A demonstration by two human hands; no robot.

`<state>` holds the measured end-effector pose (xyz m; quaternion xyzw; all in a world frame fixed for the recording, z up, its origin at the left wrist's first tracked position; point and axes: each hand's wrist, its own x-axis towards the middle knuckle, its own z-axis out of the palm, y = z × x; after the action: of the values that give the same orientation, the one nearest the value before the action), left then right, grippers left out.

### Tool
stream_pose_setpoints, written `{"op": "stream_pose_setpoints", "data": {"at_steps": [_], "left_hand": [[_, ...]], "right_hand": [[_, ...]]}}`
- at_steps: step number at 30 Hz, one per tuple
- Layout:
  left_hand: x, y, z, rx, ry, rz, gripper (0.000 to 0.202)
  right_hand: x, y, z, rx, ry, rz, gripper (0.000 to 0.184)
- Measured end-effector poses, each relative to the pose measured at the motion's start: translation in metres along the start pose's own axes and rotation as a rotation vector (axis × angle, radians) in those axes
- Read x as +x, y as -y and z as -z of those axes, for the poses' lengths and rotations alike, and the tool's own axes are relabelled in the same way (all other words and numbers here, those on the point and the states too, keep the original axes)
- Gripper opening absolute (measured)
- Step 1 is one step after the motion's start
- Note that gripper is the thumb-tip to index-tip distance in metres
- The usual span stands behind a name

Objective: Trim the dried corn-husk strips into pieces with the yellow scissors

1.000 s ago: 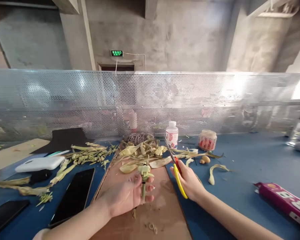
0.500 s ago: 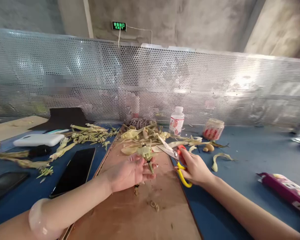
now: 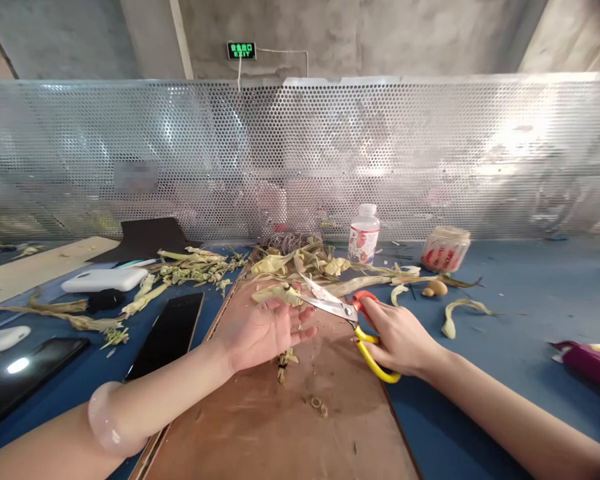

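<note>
My left hand is palm up over the brown board, its fingers spread and apart. A pale green piece of dried husk shows just beyond its thumb and fingertips; whether it touches them I cannot tell. Below the fingers, a small husk bundle tied with dark thread lies on the board. My right hand grips scissors with one red and one yellow handle loop. Their blades are parted and point left, close above my left fingertips and the husk piece.
Dried husks cover the board's far end. A white-capped bottle and a jar stand behind. Left are a black phone, a white case and plant stalks. A purple packet lies right.
My left fingers have spread from around the pale green husk piece, which now shows beyond them. The tied bundle below is less hidden. The scissors blades have opened, and the view has shifted slightly.
</note>
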<state>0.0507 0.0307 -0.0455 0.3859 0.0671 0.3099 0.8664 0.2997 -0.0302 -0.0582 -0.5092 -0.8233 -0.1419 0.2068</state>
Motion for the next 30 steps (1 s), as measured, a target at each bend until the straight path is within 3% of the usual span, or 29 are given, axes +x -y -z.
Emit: {"op": "stream_pose_setpoints", "data": {"at_steps": [6, 17, 30], "left_hand": [[0.001, 0.001, 0.005, -0.001, -0.010, 0.006, 0.020], [0.001, -0.001, -0.005, 0.041, 0.040, 0.026, 0.022], [-0.001, 0.000, -0.006, 0.097, 0.001, 0.072, 0.031]], "right_hand": [[0.001, 0.004, 0.000, -0.007, 0.010, 0.001, 0.026], [0.002, 0.008, 0.002, 0.011, 0.042, -0.016, 0.019], [0.003, 0.013, 0.002, 0.069, 0.057, 0.006, 0.018]]}}
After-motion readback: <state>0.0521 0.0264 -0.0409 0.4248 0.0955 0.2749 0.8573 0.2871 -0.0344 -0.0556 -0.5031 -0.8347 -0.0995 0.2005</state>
